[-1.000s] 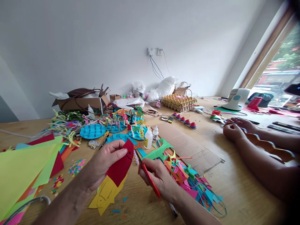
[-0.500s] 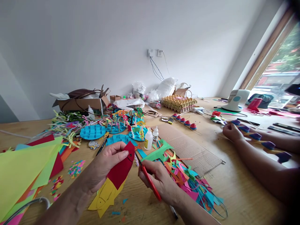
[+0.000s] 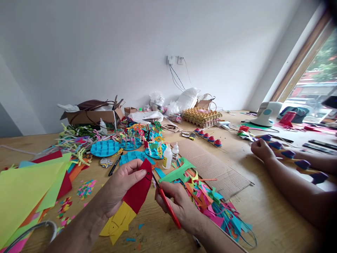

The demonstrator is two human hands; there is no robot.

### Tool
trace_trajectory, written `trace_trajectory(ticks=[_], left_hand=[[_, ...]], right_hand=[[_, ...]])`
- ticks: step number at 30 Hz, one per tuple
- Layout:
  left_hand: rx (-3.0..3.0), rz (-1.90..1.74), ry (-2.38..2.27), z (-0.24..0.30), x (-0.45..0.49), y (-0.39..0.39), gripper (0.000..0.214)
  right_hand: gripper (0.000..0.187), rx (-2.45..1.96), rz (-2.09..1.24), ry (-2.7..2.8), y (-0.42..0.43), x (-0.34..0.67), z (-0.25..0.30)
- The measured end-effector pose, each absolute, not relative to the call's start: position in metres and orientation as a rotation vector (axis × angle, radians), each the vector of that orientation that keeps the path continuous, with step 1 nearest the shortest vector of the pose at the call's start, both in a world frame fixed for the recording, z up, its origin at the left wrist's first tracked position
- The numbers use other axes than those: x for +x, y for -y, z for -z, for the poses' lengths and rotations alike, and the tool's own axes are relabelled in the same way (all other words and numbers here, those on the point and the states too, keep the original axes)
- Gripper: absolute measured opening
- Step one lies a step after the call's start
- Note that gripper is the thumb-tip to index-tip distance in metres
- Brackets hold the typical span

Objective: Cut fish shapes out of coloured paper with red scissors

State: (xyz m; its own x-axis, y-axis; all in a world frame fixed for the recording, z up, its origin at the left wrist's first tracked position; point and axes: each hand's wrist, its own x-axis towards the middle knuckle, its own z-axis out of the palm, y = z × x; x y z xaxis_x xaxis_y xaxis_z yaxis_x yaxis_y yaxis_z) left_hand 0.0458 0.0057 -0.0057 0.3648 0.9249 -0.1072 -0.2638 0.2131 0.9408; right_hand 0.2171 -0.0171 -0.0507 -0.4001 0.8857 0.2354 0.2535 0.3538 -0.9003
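Note:
Between the thumb and fingers of my left hand (image 3: 129, 181) is a red paper fish cutout (image 3: 137, 193), with an eye and a curved line drawn near its pointed top. Red-handled scissors (image 3: 168, 207) sit in my right hand (image 3: 181, 203), its fingers wrapped round the handles. The dark blades point up and left, close to the fish's right edge; whether they touch it I cannot tell. Below the red piece lies yellow paper (image 3: 118, 223) with a fish outline drawn on it. Small blue scraps (image 3: 131, 239) lie on the wooden table.
Coloured paper sheets (image 3: 28, 189) lie at left, paper scraps (image 3: 210, 203) at right. Glue bottles (image 3: 167, 157) stand beside a cardboard sheet (image 3: 210, 165). Blue discs (image 3: 104, 149) carry paper figures behind. Another person's hand (image 3: 262, 149) holds painted egg-carton cups (image 3: 288, 154) at right.
The view has shifted slightly. My hands keep nearly the same pose, with the red fish and scissors still held close together.

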Motion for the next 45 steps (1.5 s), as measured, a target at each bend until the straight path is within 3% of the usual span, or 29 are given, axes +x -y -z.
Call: trace_trajectory(ticks=[45], left_hand=[[0.974,-0.969,-0.773,0.0059,0.0493,-0.0026,0.011]], right_hand=[[0.027,-1.077,-0.992,1.804,0.0169,0.2157,0.0539]])
